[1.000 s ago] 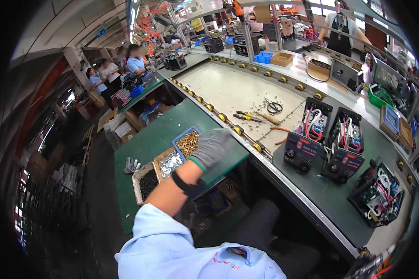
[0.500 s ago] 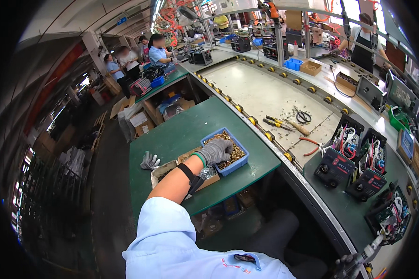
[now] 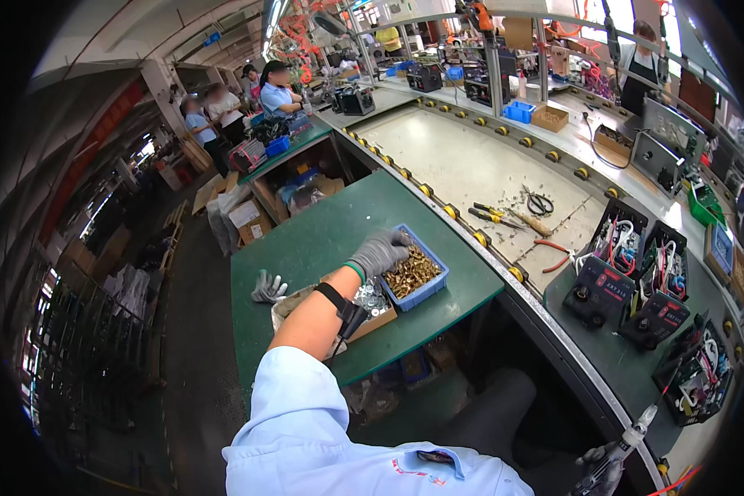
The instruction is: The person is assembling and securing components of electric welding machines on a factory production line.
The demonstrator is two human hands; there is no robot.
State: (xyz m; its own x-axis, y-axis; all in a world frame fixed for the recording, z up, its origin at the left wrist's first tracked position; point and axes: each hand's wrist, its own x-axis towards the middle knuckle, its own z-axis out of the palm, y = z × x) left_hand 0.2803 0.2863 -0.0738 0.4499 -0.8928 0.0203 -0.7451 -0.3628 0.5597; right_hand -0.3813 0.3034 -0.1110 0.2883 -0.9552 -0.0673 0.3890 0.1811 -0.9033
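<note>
My left hand [image 3: 380,253], in a grey glove, is over the left rim of a blue plastic bin [image 3: 443,281]. Its fingers are closed together; whatever they may pinch is hidden. Brass-coloured screws or similar small fasteners [image 3: 413,273] fill the bin. Partly under my left forearm sits a cardboard box [image 3: 376,323] of silvery washers [image 3: 373,299]. At the lower right, my gloved right hand [image 3: 601,473] is wrapped round a grey and black power screwdriver [image 3: 634,434]. The tool's thin bit points up toward an open electronic unit [image 3: 703,376].
A loose grey glove [image 3: 269,287] lies on the green table [image 3: 322,227]. Two more open units with black front panels [image 3: 599,289] stand at the right. Pliers [image 3: 496,217], scissors [image 3: 539,203] and scattered screws lie on the pale surface beyond the roller rail. Several people are farther back.
My left hand has drawn back from the middle of the bin to its left rim, uncovering more brass fasteners. My right hand and the screwdriver have moved up and farther into view.
</note>
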